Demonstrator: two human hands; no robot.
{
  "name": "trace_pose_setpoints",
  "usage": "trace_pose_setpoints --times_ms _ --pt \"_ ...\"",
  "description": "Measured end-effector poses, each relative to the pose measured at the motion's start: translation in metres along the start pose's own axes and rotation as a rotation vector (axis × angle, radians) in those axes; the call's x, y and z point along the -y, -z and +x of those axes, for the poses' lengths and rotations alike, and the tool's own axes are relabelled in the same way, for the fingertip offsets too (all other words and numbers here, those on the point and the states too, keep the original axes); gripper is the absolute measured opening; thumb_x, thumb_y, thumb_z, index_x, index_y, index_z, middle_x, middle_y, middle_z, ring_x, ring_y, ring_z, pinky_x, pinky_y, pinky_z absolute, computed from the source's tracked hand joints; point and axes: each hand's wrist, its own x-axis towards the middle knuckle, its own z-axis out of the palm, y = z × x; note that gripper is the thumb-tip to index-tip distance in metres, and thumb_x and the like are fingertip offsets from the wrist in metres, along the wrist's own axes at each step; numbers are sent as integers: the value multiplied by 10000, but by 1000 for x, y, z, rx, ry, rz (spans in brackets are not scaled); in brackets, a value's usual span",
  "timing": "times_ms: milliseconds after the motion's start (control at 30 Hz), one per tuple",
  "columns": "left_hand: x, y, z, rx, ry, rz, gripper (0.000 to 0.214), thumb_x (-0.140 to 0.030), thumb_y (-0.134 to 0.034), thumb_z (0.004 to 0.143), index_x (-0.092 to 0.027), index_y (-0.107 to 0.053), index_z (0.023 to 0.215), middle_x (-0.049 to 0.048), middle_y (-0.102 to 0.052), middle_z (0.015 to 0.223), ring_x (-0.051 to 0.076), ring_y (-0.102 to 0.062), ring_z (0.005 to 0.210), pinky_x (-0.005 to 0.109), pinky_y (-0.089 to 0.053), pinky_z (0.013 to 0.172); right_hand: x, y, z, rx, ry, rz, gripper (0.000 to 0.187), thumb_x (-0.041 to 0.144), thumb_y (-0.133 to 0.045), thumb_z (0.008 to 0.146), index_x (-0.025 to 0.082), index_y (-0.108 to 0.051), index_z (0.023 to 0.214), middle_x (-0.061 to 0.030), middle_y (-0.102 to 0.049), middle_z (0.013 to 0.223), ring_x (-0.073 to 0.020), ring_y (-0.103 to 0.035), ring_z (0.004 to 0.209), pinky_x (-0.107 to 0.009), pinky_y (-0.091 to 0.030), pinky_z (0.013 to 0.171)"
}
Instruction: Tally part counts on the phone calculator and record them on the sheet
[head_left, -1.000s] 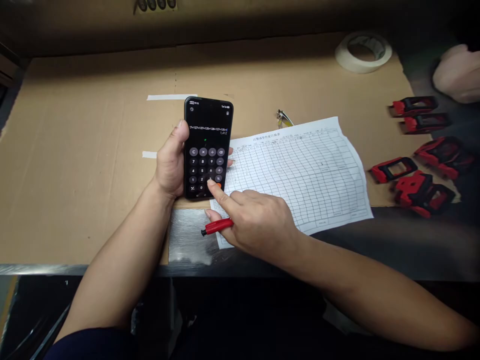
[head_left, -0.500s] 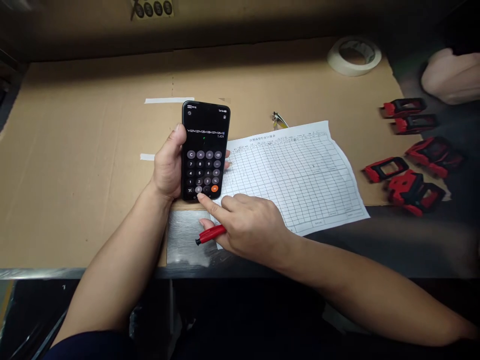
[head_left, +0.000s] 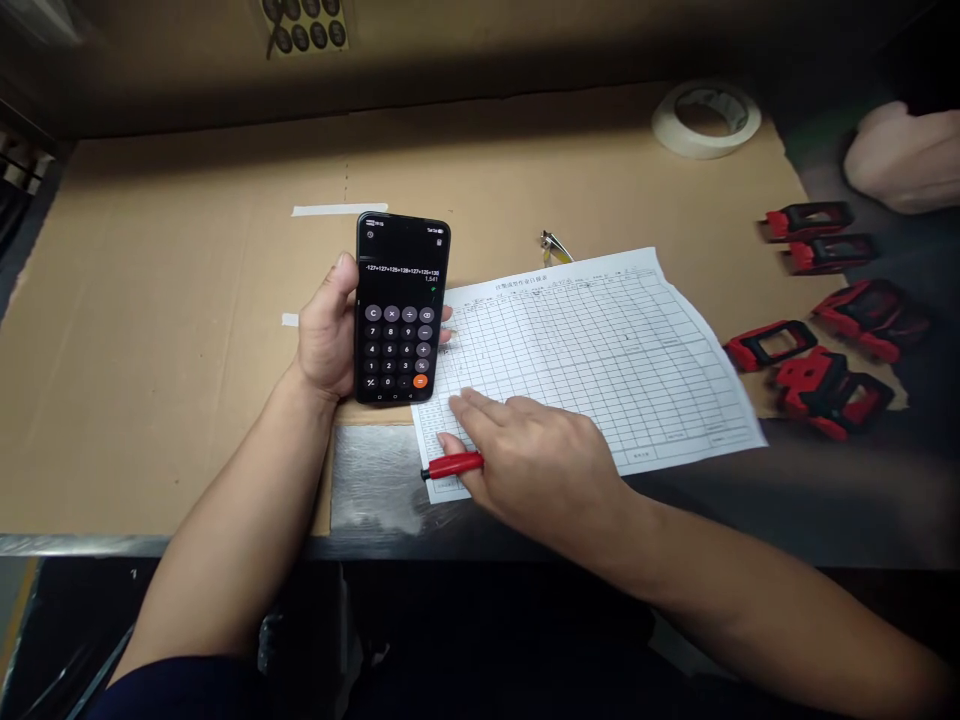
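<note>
A black smartphone (head_left: 401, 308) showing a calculator app with a long addition string stands tilted in the left hand (head_left: 326, 335), which wraps it from behind, thumb along its left edge, just above the near end of the bench. It looks light but slick-faced and breakable, so an edge grip like this one seems safest, leaving the screen free. The right hand (head_left: 536, 470) lies palm-down on a printed grid form (head_left: 600, 350), its fingers curled around a red marker pen (head_left: 452, 465), whose stiff barrel offers an easy hold at mid-length. The thin, limp sheet curls slightly at its right edge and could slide on the cardboard bench cover (head_left: 150, 400). A brushed metal plate (head_left: 367, 480) lies near the form's left edge, and a small metal clip (head_left: 555, 245) sits just beyond the form. To the far right are a masking tape roll (head_left: 705, 120), red-and-black plastic parts (head_left: 825, 390), and a co-worker's hand (head_left: 904, 160), blurred at the frame's edge.
</note>
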Motion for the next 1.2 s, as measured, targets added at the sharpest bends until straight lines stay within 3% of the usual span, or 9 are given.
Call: trace_pose_setpoints --times_ms 100,367,633,767,900,1100,1200 --pt "0 3 0 28 11 2 826 -826 -424 931 -172 -651 1381 138 -805 1070 399 -762 1135 532 -646 965 1 -2 -2 4 19 12 299 308 -572 1006 150 -810 1093 -42 -829 1162 -180 -734 705 -332 -433 542" --pt "-3 0 -4 -3 -8 10 816 -839 -405 929 -171 -690 1301 136 -807 1066 408 -759 1140 530 -652 943 3 -6 -2 32 28 78 314 320 -582 1006 151 -811 1139 -47 -805 1230 -192 -785 748 -320 -497 529" --pt "0 7 0 56 -17 -25 844 -867 -452 896 -163 -682 1302 149 -807 1082 413 -741 1186 542 -657 946 7 -1 5 341 36 190 367 359 -555 1036 206 -748 1309 -55 -648 1504 -233 -812 886 -339 -577 589" --pt "-1 13 2 72 -33 -42 807 -855 -483 890 -158 -705 1231 156 -809 1087 404 -751 1169 534 -654 963 7 2 9 419 30 218 394 373 -532 1049 223 -723 1360 -38 -591 1559 -252 -815 941 -369 -627 664" --pt "-2 19 5 87 -22 -38 828 -879 -454 875 -163 -721 1195 151 -816 1044 404 -763 1141 540 -651 965 6 -1 7 376 41 217 389 358 -543 1039 221 -732 1351 -23 -614 1535 -259 -816 955 -389 -645 671" --pt "-2 30 9 130 -7 -71 850 -884 -475 847 -172 -709 1250 162 -813 1072 413 -763 1140 564 -634 992 -6 -2 7 69 -40 134 325 305 -540 1040 197 -785 1223 -40 -764 1328 -237 -808 994 -336 -610 707" --pt "-4 36 11 112 -5 -77 886 -889 -465 848 -153 -697 1284 172 -809 1082 400 -784 1075 542 -648 957 -9 7 13 214 -85 38 294 275 -538 1024 195 -784 1165 -35 -752 1367 -240 -803 931 -338 -541 614"
